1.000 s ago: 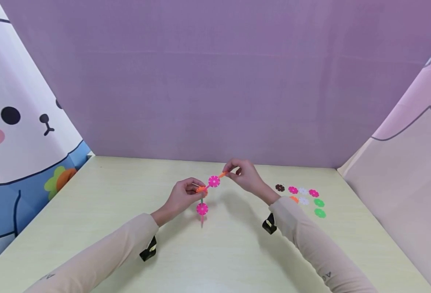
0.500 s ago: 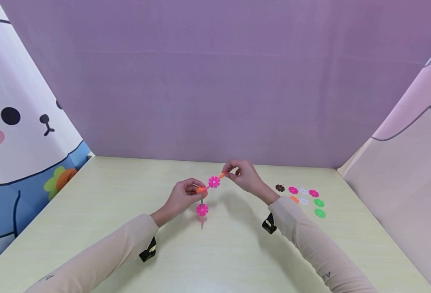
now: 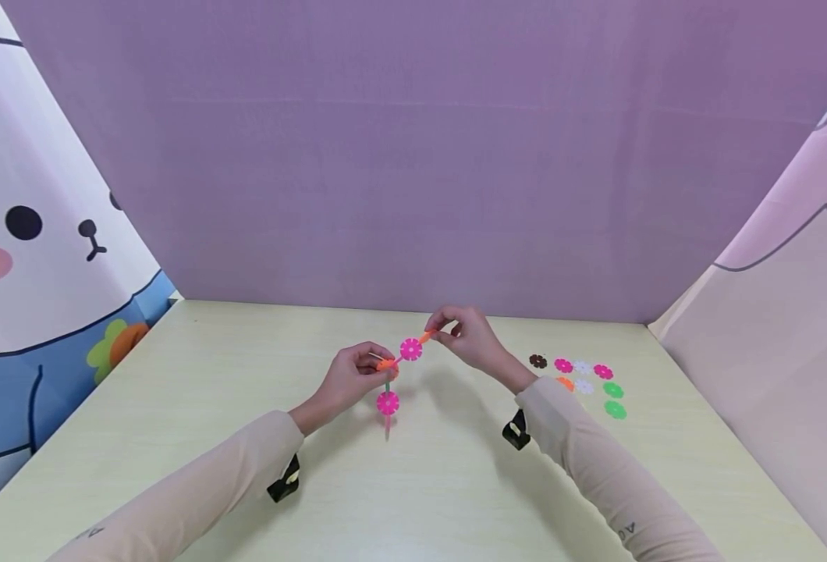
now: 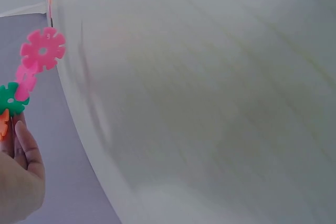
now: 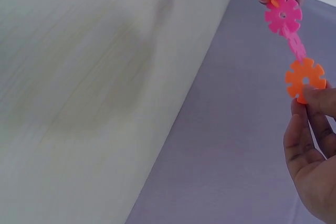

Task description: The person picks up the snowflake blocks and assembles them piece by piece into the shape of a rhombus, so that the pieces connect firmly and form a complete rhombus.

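Slanting up between left hand (image 3: 359, 373) and right hand (image 3: 471, 339), it's the chain (image 3: 406, 349): left pinches its middle, right its orange end!

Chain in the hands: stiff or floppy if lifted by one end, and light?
The chain is probably fairly stiff: its discs seem slotted together crosswise at their edges. Likely light, since they look thin. A sideways push might pop it apart, as the overlaps look small.

Little changed — the hanging pink disc (image 3: 382, 403) dipped a touch, and the head view drifted — setting the loose discs (image 3: 613, 390) marginally farther right.
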### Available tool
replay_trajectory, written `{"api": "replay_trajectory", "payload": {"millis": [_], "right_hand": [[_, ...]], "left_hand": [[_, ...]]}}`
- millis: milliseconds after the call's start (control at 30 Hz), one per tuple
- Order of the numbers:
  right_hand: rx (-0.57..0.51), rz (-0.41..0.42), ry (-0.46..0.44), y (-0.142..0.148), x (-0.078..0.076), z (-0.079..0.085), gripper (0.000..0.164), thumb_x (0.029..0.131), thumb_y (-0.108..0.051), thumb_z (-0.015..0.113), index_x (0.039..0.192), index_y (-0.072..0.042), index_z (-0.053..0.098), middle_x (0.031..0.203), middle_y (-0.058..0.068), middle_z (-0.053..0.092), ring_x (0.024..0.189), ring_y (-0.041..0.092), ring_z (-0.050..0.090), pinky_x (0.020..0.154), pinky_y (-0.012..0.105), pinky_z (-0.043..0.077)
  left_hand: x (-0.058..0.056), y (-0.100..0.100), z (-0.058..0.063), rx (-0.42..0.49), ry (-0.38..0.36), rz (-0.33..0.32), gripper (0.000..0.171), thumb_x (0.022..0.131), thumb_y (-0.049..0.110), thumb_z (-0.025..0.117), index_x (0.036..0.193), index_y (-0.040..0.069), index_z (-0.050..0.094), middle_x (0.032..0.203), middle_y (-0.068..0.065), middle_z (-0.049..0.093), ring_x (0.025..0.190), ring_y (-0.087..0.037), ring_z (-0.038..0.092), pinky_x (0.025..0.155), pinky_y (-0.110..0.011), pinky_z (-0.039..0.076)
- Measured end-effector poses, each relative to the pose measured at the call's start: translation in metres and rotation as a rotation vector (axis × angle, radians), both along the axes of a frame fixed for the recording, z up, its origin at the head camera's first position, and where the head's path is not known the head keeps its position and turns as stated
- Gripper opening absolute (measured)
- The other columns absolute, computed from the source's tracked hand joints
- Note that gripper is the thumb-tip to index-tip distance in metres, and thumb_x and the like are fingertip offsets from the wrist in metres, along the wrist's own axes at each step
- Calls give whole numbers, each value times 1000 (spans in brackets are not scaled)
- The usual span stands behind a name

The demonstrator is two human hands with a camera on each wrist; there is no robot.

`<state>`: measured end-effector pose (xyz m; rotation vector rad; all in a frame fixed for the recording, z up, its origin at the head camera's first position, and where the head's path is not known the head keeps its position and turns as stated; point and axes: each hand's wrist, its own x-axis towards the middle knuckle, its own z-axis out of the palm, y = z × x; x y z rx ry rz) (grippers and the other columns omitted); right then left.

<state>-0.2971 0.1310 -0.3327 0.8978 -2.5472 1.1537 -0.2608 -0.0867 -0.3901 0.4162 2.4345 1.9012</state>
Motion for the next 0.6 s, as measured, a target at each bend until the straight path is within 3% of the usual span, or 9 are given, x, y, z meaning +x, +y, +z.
{"api": "replay_trajectory", "payload": {"millis": [600], "right_hand": [[-13,50,25,-1,1,1,9,80,0,66,84,-7,67,87,5,68,81,16,61,64,29,51]], "left_hand": [[1,1,0,-15,7,1,20,80,13,70,98,8,62,85,-8,69,72,-16,63,68,-25,53]]}}
